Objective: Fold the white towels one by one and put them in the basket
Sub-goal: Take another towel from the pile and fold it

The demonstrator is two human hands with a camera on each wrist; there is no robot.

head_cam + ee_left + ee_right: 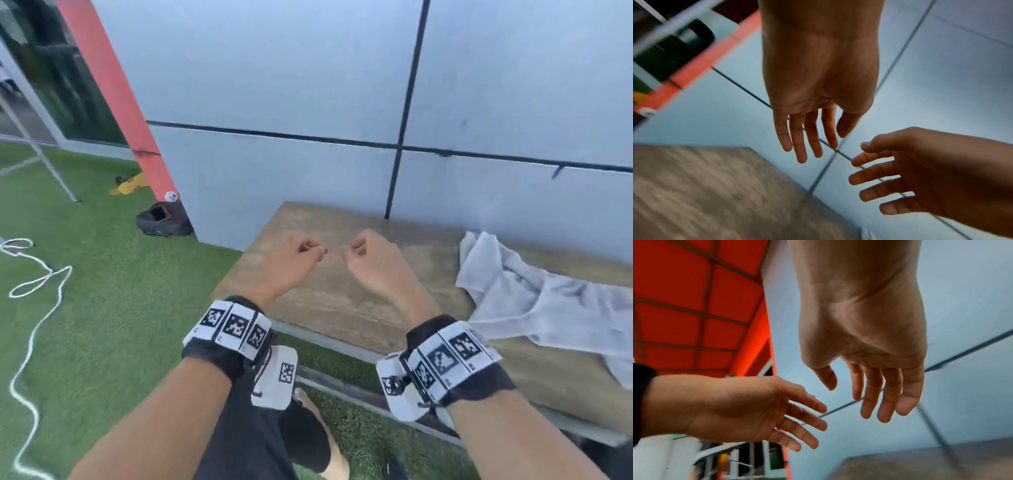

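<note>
A crumpled white towel (534, 301) lies on the right part of the wooden table (329, 301), reaching over its front edge. My left hand (291, 260) and right hand (373, 260) hover side by side above the bare left part of the table, left of the towel. Both hold nothing. In the left wrist view the left hand (809, 138) hangs with loose, straight fingers, and the right hand (888, 175) faces it. The right wrist view shows the right hand (877, 395) relaxed too, with the left hand (777, 415) beside it. No basket is in view.
A grey panelled wall (308, 85) stands right behind the table. Green turf (102, 291) spreads to the left, with a white rope (37, 284), a black case (162, 219) and a yellow object (132, 183) near an orange post (116, 92).
</note>
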